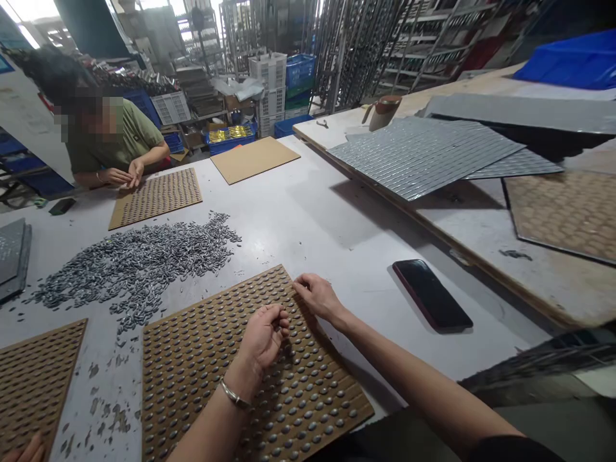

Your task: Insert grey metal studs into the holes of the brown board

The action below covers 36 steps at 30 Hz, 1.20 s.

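A brown perforated board (202, 366) filled with small grey metal pieces lies in front of me on the grey table (308, 218). My left hand (264, 333) hovers over the board's middle with fingers curled into a loose fist; what is in it is hidden. A bracelet sits on that wrist. My right hand (317, 296) rests at the board's far right corner, fingers bent and pinched against the edge. A large heap of loose grey metal pieces (139, 263) spreads to the upper left of the board.
A black phone (432, 294) lies right of the board. Another brown board (33, 378) sits at the left. A person across the table works at a second board (158, 196). A cardboard sheet (255, 158) and silvery sheets (423, 154) lie further back.
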### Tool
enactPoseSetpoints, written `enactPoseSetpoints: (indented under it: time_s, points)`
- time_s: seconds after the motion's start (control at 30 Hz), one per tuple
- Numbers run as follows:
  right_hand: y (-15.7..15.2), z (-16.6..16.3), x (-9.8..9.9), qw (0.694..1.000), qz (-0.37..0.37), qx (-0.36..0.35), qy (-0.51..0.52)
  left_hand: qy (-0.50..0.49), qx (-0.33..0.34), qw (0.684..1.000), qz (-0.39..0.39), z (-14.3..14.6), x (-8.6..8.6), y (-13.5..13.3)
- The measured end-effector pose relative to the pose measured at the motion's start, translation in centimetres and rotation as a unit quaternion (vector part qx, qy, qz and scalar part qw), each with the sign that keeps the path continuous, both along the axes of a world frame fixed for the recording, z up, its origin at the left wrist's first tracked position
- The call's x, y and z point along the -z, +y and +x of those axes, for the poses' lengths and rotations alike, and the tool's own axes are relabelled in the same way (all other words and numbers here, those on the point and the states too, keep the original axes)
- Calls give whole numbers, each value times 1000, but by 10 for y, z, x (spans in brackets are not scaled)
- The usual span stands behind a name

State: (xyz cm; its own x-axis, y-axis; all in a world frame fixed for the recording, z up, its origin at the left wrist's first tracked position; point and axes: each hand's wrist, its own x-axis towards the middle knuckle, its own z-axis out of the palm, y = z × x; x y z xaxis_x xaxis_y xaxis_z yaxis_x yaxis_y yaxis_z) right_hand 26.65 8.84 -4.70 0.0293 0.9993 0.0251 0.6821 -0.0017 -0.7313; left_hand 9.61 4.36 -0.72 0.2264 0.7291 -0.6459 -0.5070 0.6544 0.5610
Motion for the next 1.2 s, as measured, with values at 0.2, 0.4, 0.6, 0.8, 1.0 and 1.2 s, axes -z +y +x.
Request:
enactPoseSetpoints:
  time_s: [0.2, 0.4, 0.6, 0.8, 1.0, 1.2]
  points:
    - [8, -15, 17, 998, -17, 41, -48, 1, -31, 999, -10, -6, 6, 4]
    - [9, -16, 17, 995, -23, 76, -62, -69, -89, 994, -8, -6, 5, 11]
    - [-21, -10, -16, 986, 127, -100, 47, -133, -73, 988, 31, -3, -4, 12]
    - [-55, -5, -28, 945, 210, -244, -53, -96, -38, 994, 43, 11, -14, 0]
    - [-75, -4, -28, 938, 197, -278, -55, -65, -26, 997, 27, 19, -20, -15]
    - [-85, -10, -37, 964, 121, -235, 26, -23, -6, 994, 106, 17, -24, -30]
